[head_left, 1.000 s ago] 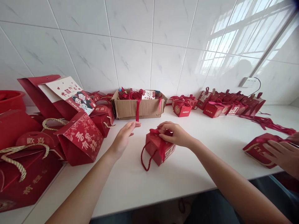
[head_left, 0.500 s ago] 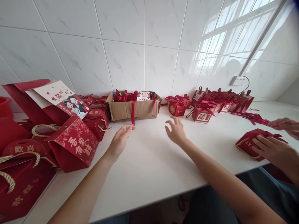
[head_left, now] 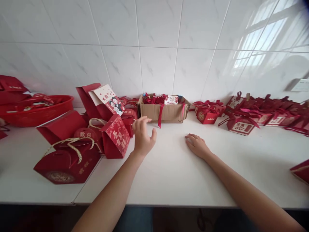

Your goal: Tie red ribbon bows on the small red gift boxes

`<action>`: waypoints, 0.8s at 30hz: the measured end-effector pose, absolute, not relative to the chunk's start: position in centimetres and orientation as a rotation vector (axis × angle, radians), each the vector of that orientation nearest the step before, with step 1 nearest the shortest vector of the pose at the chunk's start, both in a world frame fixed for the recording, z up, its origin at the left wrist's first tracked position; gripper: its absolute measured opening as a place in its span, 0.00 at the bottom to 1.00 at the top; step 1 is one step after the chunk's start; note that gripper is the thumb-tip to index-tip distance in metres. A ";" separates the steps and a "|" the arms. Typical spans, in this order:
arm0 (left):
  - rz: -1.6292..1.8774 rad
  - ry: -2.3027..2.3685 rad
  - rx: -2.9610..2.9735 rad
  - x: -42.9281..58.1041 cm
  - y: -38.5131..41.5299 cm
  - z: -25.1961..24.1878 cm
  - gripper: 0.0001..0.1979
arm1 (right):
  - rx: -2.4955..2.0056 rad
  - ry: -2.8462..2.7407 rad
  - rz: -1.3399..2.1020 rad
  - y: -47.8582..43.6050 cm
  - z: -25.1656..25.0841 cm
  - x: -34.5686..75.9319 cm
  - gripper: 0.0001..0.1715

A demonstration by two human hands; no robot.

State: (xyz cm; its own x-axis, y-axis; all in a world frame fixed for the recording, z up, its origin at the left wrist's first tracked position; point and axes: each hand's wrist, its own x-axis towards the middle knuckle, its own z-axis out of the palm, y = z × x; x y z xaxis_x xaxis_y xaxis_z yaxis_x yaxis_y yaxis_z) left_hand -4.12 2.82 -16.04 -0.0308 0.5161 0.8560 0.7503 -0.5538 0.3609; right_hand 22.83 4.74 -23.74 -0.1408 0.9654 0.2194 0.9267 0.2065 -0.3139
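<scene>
My left hand point(head_left: 144, 136) is raised over the white table point(head_left: 164, 180), fingers apart and holding nothing. It is close to a red gift box with white lettering point(head_left: 117, 137), which stands just to its left. Flat on the table rests my right hand point(head_left: 197, 145), its fingers stretched out, with nothing in it. Behind both hands a cardboard box point(head_left: 152, 113) stands against the tiled wall, filled with red ribbon and printed cards. One red ribbon point(head_left: 160, 116) hangs down over its front.
At the left are a red box with a rope handle point(head_left: 72, 164), a white card with a printed couple point(head_left: 107, 98) and a red basin point(head_left: 41, 112) of red items. Small red boxes with bows point(head_left: 206, 114) line the right back. A partly cut-off red box point(head_left: 301, 170) sits at the right edge.
The view has swung left, bringing the red basin in and leaving the co-worker's hands out. My right hand has lowered onto the table. My left hand has opened near the red box.
</scene>
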 end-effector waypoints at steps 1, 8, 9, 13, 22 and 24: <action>-1.665 -1.310 -1.916 -4.8 2.9 -15.3 0.14 | -1.768 -2.121 0.146 4.7 -23.7 22.8 0.23; -1.779 -1.680 -1.357 -13.7 4.0 -7.3 0.18 | -1.760 -2.106 0.148 4.6 -23.9 22.7 0.24; -1.720 -1.740 -1.366 -15.1 4.1 -6.1 0.19 | -1.757 -2.103 0.152 4.7 -23.9 22.7 0.23; -1.696 -1.943 -1.354 -19.3 5.1 -2.4 0.24 | -1.741 -2.097 0.171 4.8 -23.9 22.6 0.23; -1.760 -2.027 -1.575 -19.7 8.6 -3.1 0.31 | -1.719 -2.070 0.221 4.5 -23.4 22.6 0.23; -1.781 -1.939 -1.585 -18.5 8.5 -2.5 0.31 | -1.711 -2.057 0.236 4.5 -23.4 22.6 0.22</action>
